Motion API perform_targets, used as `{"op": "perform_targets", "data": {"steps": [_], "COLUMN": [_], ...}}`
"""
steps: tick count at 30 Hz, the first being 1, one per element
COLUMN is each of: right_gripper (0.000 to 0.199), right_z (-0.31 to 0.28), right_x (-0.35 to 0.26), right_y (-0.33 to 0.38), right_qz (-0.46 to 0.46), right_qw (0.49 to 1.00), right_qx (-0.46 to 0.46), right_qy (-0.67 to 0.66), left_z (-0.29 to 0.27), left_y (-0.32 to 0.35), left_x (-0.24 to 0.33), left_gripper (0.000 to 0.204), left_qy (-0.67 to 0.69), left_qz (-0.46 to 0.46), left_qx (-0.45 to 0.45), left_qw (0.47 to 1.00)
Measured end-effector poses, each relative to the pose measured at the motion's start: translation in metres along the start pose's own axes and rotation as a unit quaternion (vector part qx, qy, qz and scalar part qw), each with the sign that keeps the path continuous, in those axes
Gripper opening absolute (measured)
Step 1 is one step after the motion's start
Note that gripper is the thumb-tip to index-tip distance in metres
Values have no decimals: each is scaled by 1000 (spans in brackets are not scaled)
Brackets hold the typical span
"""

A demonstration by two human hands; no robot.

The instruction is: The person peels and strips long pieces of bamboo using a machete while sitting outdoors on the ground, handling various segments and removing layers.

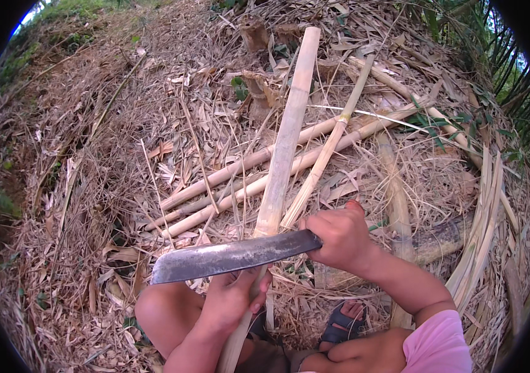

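Observation:
My right hand (339,239) grips the handle of a broad dark steel chopping knife (228,258), whose blade lies crosswise, tip pointing left. My left hand (234,298) is closed around the near end of a long pale bamboo pole (287,137) just below the blade. The pole runs away from me toward the top of the picture. The blade rests across the pole near my left hand. My bare knee (159,314) sits beside the left hand.
Several thinner bamboo poles (246,177) lie crossed on the ground of dry leaves and straw. Split bamboo strips (482,217) lie at the right. Cut stumps (255,31) stand at the top. My sandalled foot (342,320) rests below the right hand.

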State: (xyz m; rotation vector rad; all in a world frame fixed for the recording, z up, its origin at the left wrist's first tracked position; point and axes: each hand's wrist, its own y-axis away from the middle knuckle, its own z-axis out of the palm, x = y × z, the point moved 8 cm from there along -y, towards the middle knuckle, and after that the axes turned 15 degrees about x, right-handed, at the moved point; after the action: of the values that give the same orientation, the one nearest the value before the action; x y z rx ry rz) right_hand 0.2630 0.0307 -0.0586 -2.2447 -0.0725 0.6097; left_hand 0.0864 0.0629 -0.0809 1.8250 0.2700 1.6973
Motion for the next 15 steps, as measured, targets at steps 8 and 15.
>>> {"op": "perform_targets", "data": {"steps": [8,15], "right_gripper": [16,12], "right_z": [1,14], "right_x": [-3,4], "right_y": [-6,1], "right_qz": [4,-23], "right_qw": [1000,999], "right_qx": [-7,26], "right_qy": [10,35], "left_z": [6,6], "left_y": [5,12], "left_x": [1,0], "left_gripper": [24,26], "left_qy": [-41,-96], "left_qz": [5,30], "left_qx": [-10,24], "left_qw": [999,995]}}
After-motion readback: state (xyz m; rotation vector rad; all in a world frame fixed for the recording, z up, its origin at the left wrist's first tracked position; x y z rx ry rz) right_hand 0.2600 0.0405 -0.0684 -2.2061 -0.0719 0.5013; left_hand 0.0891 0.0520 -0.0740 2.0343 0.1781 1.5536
